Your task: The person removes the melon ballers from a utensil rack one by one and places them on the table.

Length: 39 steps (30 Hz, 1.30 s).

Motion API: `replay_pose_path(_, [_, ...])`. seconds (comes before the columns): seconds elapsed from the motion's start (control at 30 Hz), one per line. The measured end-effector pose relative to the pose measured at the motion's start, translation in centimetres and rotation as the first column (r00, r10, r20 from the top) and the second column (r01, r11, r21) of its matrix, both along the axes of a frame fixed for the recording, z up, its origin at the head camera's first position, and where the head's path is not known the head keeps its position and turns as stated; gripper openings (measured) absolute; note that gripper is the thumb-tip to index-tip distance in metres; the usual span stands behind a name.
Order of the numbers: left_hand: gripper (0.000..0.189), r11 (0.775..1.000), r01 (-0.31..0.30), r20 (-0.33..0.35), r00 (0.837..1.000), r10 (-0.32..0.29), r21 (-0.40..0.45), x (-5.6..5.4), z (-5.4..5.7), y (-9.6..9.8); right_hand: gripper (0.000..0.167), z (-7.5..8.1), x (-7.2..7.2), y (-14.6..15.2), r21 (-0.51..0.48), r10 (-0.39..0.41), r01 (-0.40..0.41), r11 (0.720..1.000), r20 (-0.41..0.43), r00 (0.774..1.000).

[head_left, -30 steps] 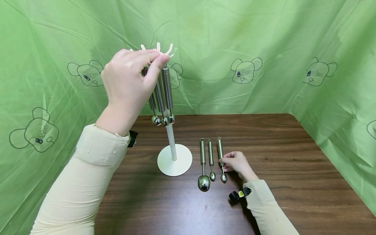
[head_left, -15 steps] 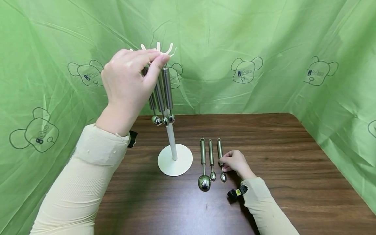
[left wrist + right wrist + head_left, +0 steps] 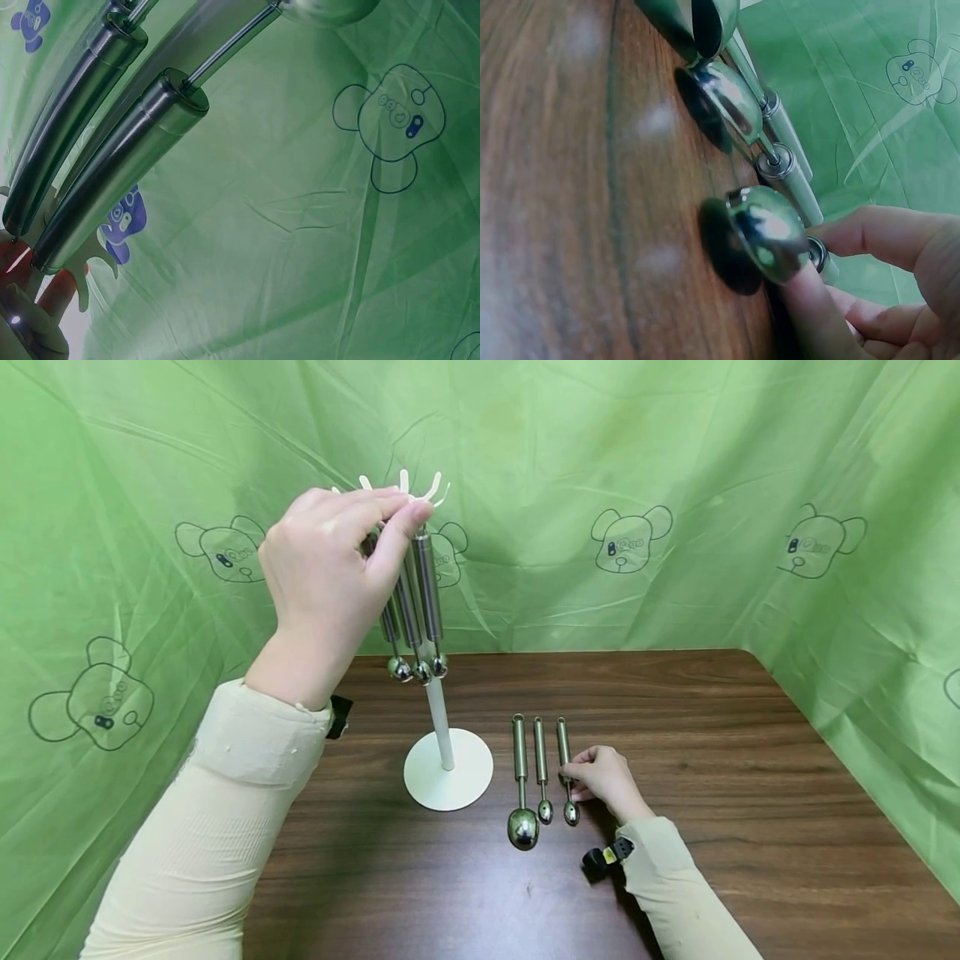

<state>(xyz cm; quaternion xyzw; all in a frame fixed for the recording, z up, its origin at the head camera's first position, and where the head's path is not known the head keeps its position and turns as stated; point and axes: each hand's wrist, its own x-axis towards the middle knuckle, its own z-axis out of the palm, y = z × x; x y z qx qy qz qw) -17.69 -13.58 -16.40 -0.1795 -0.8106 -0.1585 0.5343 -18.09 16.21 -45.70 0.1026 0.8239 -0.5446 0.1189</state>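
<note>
My left hand (image 3: 330, 543) holds the hooked top of a white hanging stand (image 3: 448, 777), thumb and fingers together there. Several steel melon ballers (image 3: 429, 585) hang from the hooks (image 3: 405, 481); my hand hides part of their upper ends. In the left wrist view, handles (image 3: 124, 172) slope down to the fingers at lower left. My right hand (image 3: 607, 781) pinches the lower handle of the rightmost melon baller (image 3: 565, 743) lying on the table. The right wrist view shows its rounded bowl (image 3: 769, 232) beside my fingers.
Left of the pinched one lie a small melon baller (image 3: 540, 752) and a larger scoop (image 3: 522, 828), handles pointing away from me. The brown wooden table (image 3: 675, 718) is bordered by green cloth walls (image 3: 540, 452) with bear-head drawings.
The handle end of the rightmost melon baller has shifted slightly toward me, with my right hand still pinching it. My left hand and the stand keep their place.
</note>
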Motion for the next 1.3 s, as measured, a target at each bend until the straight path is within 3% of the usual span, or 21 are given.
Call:
replay_pose_path(0.37, [0.046, 1.000, 0.005, -0.003, 1.000, -0.005, -0.018, 0.0, 0.1, -0.2, 0.033, -0.1, 0.1, 0.0, -0.060, -0.003, 0.004, 0.998, 0.023, 1.000])
replay_pose_path(0.57, [0.041, 1.000, 0.012, 0.026, 1.000, -0.011, -0.023, 0.4, 0.4, -0.2, 0.039, 0.0, 0.1, 0.1, -0.056, -0.006, 0.008, 0.998, 0.027, 1.000])
replay_pose_path(0.77, [0.039, 1.000, -0.021, 0.061, 0.998, 0.021, 0.002, 0.5, 0.6, -0.1, 0.042, -0.1, 0.1, 0.2, -0.051, 0.000, 0.000, 0.999, 0.019, 1.000])
replay_pose_path(0.9, [0.039, 0.999, -0.039, 0.065, 0.997, 0.038, 0.003, 0.5, 0.5, -0.1, 0.044, 0.3, 0.1, 0.3, -0.044, -0.029, 0.028, 0.999, -0.032, 0.999])
replay_pose_path(1.3, [0.047, 0.994, -0.096, -0.024, 0.995, 0.095, -0.046, 0.3, 0.5, 0.0, 0.043, 3.2, -0.1, -0.5, -0.065, -0.089, 0.077, 0.995, -0.206, 0.974])
